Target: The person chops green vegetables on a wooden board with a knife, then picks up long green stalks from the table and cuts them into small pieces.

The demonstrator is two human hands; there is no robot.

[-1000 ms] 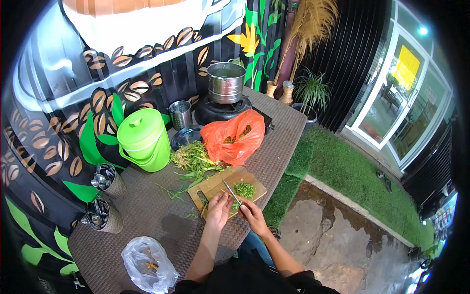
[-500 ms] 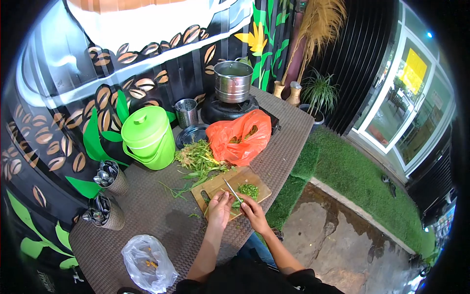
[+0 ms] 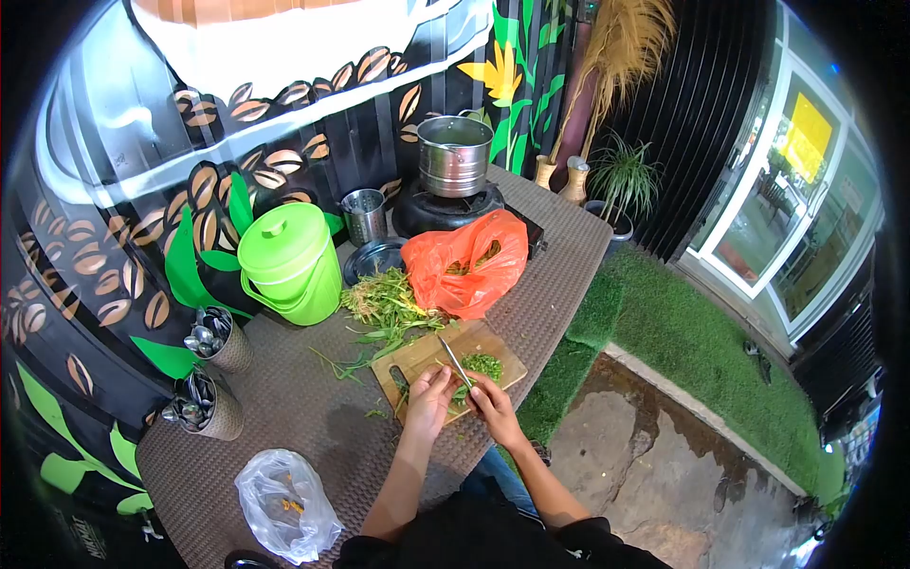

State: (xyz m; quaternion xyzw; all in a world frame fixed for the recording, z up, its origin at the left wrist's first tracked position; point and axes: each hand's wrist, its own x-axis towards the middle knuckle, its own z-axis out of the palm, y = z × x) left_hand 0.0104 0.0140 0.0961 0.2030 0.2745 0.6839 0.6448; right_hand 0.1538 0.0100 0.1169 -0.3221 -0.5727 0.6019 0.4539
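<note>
A wooden cutting board (image 3: pixel 408 358) lies at the table's near edge, under both hands. My right hand (image 3: pixel 493 410) is closed round a knife (image 3: pixel 453 357), its blade slanting up and left over the board. Chopped greens (image 3: pixel 484 366) sit in a small heap right of the blade. My left hand (image 3: pixel 431 400) has its fingers pinched beside the knife, at some leafy greens (image 3: pixel 462 392) that show between the hands. The fingers partly hide what they grip. Beyond the board lies a pile of uncut stalks (image 3: pixel 387 302).
An orange plastic bag (image 3: pixel 466 275) rests behind the board, before a stove (image 3: pixel 445 216) with a steel pot (image 3: pixel 455 161). Left stand a green lidded bucket (image 3: pixel 292 266), a steel cup (image 3: pixel 364 216) and cutlery holders (image 3: pixel 220 417). A clear plastic bag (image 3: pixel 284 507) lies near left.
The view has shifted very slightly. Both hands stay over the board in nearly the same pose, with the knife still in the right hand.
</note>
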